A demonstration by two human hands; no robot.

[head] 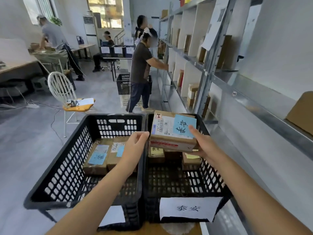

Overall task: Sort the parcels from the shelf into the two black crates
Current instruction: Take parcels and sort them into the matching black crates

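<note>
Cardboard parcel (171, 133), right hand (204, 146) partly hidden beneath

Subject: one person, arms and hands only in view.

Left forearm (101, 189) and right forearm (254, 192): both bare along the whole visible length, from the bottom edge of the view up to the wrist. Build slender, each narrowing evenly toward the wrist.

Left hand (135, 146) and right hand (205, 146): bare, with slim fingers. Nails appear short; their finish is too blurred to judge.
</note>
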